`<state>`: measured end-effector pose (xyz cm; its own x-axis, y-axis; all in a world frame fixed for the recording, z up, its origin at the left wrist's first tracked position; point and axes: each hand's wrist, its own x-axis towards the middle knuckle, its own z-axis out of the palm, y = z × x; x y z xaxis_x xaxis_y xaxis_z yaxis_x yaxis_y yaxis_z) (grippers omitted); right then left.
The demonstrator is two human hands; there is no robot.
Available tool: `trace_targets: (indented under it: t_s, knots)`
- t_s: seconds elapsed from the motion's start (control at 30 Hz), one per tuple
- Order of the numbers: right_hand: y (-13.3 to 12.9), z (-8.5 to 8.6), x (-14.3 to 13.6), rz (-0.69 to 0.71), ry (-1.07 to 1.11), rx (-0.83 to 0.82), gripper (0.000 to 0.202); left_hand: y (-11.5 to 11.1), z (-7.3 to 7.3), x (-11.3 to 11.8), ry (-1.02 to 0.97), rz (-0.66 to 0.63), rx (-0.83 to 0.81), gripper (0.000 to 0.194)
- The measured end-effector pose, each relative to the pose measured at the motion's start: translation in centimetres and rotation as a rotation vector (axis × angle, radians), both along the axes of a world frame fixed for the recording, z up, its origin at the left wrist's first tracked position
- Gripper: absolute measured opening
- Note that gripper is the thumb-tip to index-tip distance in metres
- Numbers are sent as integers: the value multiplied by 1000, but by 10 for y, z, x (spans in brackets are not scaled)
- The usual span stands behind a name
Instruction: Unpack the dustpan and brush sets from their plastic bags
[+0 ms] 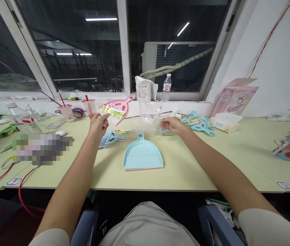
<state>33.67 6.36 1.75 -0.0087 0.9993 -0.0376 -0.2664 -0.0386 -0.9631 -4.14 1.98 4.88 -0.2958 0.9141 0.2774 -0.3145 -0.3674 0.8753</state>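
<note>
My left hand (99, 125) is closed at the left end of a pink dustpan (126, 103), pinching it together with a printed card (113, 112) in front of it. The dustpan's handle points up and right, away from me. Right of centre, my right hand (172, 125) is closed over a small bluish packet (166, 131); its fingertips partly hide what they grip. A light blue dustpan (143, 153) lies flat between my arms, handle pointing away. Under my left hand lies a blue hand brush (111, 138). Clear plastic bags (146, 123) lie between the hands.
Blue dustpan sets (198, 123) lie right of my right hand, near a tissue pack (226, 122) and a pink box (234, 99). Drink cups (66, 112) and a water bottle (23, 118) stand at left. Another bottle (167, 88) stands on the sill. Red cables (23, 181) hang over the front edge.
</note>
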Motion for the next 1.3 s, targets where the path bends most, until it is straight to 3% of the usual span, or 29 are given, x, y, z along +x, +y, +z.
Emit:
trace_targets:
  t_s: [0.2,0.43,0.5,0.6,0.67,0.77,0.83,0.9,1.03,1.2,1.3]
  knots:
    - [34,-18,-43,-20,-114,-77,12,7,-15,-4,-49,7,-18,34]
    - [32,-18,-52,-64,-319,-121,14,5,-21,9,17,-46,-25,36]
    - [23,-11,-52,-160,-458,-58,19,4,-23,15,32,-54,-43,39]
    - [-3,1,-51,-297,-640,171,22,-1,-28,29,65,-91,-46,43]
    - [-30,6,-52,-161,-530,219,22,-6,-33,43,93,-138,-28,46]
    - [-72,3,-59,240,-188,99,24,-18,-38,66,167,-210,-19,48]
    - [-93,-4,-64,363,-40,66,15,-26,-40,80,246,-243,-52,51]
    - [-104,-10,-67,333,33,51,5,-33,-40,89,318,-254,-112,51]
    - [-106,-18,-66,227,82,47,9,-36,-39,92,382,-151,-195,54]
    - [-103,-23,-59,230,99,49,7,-26,-43,80,421,-32,-59,64]
    - [-102,-26,-57,224,102,55,7,-19,-47,74,444,-32,-14,53]
